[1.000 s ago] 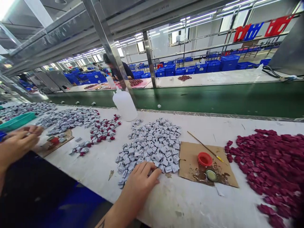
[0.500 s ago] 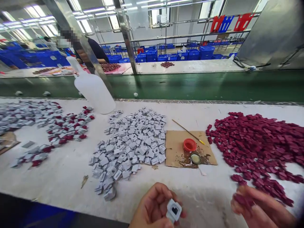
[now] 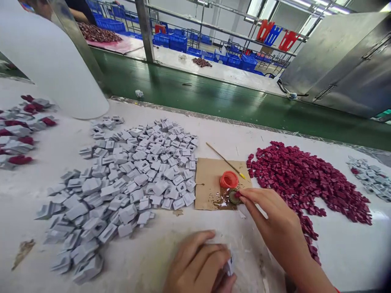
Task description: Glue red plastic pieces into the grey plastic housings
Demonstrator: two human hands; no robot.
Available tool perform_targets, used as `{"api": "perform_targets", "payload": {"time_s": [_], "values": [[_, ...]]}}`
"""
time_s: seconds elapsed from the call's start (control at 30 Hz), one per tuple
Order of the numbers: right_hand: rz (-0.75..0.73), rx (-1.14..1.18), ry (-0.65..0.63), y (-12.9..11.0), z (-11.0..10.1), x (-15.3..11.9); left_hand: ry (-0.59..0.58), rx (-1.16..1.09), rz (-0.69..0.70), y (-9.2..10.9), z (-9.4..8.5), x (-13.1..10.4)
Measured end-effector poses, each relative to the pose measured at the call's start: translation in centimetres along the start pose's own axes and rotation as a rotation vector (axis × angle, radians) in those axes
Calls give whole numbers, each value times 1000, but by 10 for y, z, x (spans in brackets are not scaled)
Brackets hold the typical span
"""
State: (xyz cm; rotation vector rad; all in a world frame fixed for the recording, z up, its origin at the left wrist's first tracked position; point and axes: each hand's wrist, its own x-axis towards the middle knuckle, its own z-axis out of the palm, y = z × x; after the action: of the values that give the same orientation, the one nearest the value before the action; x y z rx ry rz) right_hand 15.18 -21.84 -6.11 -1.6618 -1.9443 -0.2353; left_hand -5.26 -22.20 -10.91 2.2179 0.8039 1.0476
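left hand (image 3: 198, 264): curled round small grey plastic square housing (image 3: 229, 266), bottom centre, kept close by | right hand (image 3: 275, 221): fingertips pinching small maroon insert (image 3: 237, 195) over round metal glue dish (image 3: 234, 197) on brown cardboard square (image 3: 207, 183), which shields the white table (image 3: 351, 252) | maroon insert pile (image 3: 305, 179) right, grey housing pile (image 3: 131, 175) left, each beside its hand

We find no text, label, brand, number or sign that can be read anywhere in this view, neither on the parts lying on the table nor on the crates and frames beyond it.
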Motion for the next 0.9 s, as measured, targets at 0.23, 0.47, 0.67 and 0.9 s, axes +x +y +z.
{"api": "perform_targets", "payload": {"time_s": [0.23,0.47,0.67,0.9], "values": [[-19,-13,-62,0,2,0,4,70,11,-9,-2,1],[31,67,13,-17,-11,-7,11,48,-45,-3,-3,1],[225,474,18,-48,-13,-39,19,16,-103,-1,-1,1],[302,588,-76,-53,-4,-55,2,-4,-140,1,-1,-1]]}}
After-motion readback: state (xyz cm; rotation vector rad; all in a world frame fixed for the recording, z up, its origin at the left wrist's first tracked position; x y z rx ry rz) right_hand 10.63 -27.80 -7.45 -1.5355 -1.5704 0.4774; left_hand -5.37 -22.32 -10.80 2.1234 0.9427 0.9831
